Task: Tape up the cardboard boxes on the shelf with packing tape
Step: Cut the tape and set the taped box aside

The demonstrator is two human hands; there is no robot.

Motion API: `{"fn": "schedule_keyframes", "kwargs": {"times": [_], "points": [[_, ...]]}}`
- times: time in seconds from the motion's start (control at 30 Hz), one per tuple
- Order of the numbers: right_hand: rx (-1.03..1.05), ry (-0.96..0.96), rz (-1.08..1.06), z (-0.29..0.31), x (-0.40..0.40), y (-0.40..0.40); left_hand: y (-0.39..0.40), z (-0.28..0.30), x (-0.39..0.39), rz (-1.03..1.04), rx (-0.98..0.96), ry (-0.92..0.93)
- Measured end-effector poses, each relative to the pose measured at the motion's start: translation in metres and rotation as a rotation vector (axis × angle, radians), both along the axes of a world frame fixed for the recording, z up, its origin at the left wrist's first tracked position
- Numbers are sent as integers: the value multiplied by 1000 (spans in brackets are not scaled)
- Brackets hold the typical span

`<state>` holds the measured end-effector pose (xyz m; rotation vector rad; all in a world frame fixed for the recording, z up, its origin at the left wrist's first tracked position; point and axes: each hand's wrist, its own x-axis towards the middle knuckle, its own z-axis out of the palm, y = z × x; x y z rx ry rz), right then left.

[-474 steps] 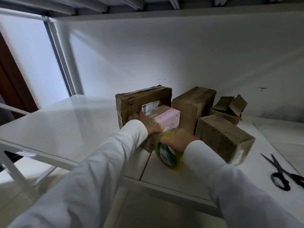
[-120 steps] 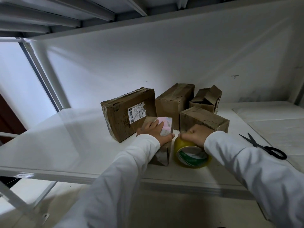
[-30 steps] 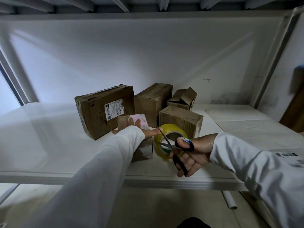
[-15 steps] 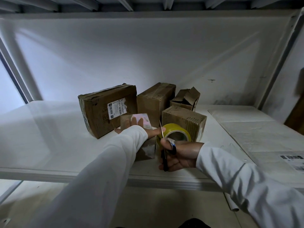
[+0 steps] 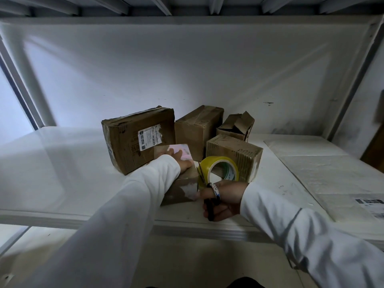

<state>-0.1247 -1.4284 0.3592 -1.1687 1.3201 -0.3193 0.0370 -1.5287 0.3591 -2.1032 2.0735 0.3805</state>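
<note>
The right hand (image 5: 223, 201) grips a pair of scissors (image 5: 204, 185), fingers curled through the dark handles, blades pointing up into the gap between the small box (image 5: 184, 183) and the roll of yellow tape (image 5: 220, 169). The left hand (image 5: 181, 161) lies flat on top of that small box, fingers straight, pressing down on its pink-labelled lid.

This looks like the cutting step — a strip appears to run from the roll to the box, though the tape itself is too clear to make out. The next move calls for closing the blades squarely across the strip near the box edge while the left hand keeps the box from sliding, then smoothing the loose end down.

Behind stand four more boxes: a large one with a white label (image 5: 138, 140), a tall one (image 5: 197, 129), a ribbed one (image 5: 234, 156) just behind the roll, and a small one with open flaps (image 5: 236, 125) at the back — that last one clearly not yet sealed.

All sit on a white shelf (image 5: 62, 167) against a pale wall, with another shelf level overhead and dim light.
</note>
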Motion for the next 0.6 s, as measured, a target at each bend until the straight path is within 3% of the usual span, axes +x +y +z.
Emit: {"fn": "schedule_keyframes", "kwargs": {"times": [0.27,0.43,0.6], "points": [[28,-4,19,3,-2,-3,-9,-18,5,52,-23,14],[28,155,72,2,2,-3,-10,-20,4,54,-36,2],[24,55,-45,0,0,-4,-8,-18,3,52,-49,4]]}}
